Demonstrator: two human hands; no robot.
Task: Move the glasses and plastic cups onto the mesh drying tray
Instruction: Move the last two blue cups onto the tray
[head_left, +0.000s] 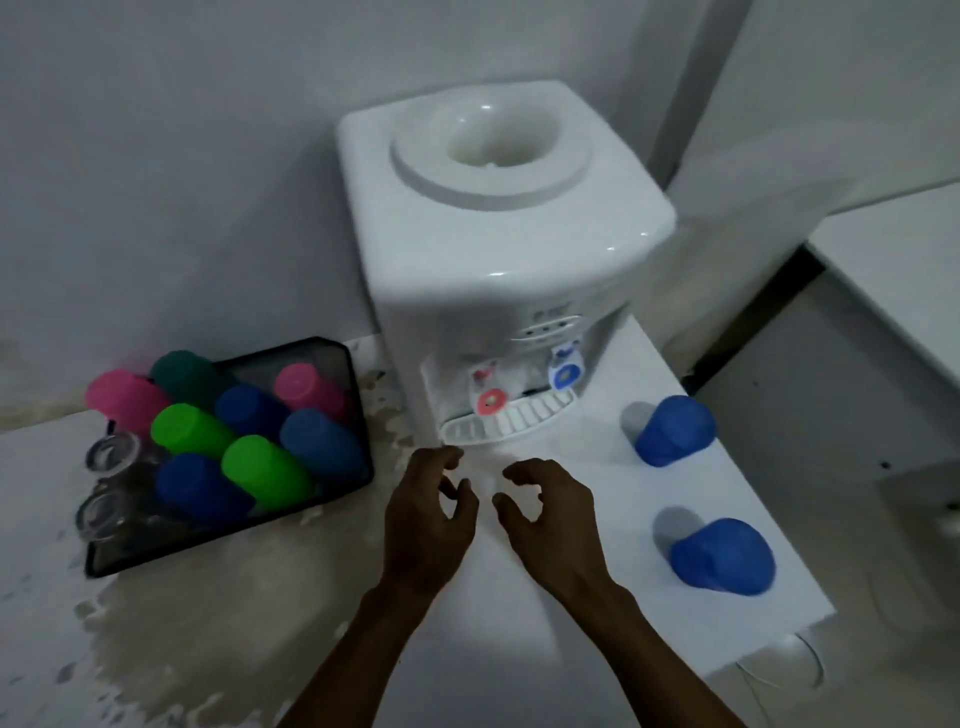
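The fingers (457, 488) of the left hand (426, 525) are loosely curled and hold nothing, and the fingers (511, 501) of the right hand (553, 525) are curled in the same way, also empty; the two hands hover close together above the middle of the counter (519, 649), just in front of the water dispenser (498, 270). Going outward to the left, the mesh drying tray (358, 410) sits near the back left part of the counter and is already almost full: pink, green and blue plastic cups (192, 428) stand upside down in it, and two glasses (111, 452) stand at its left side. So most of the task looks done. Two blue cups are left, I think, both upside down along the right edge of the counter: the nearer blue cup (722, 556) is to the right of the right hand, apart from it, and the farther blue cup (675, 428) stands behind it, beside the dispenser. Both are well apart from the tray, with the hands between them.
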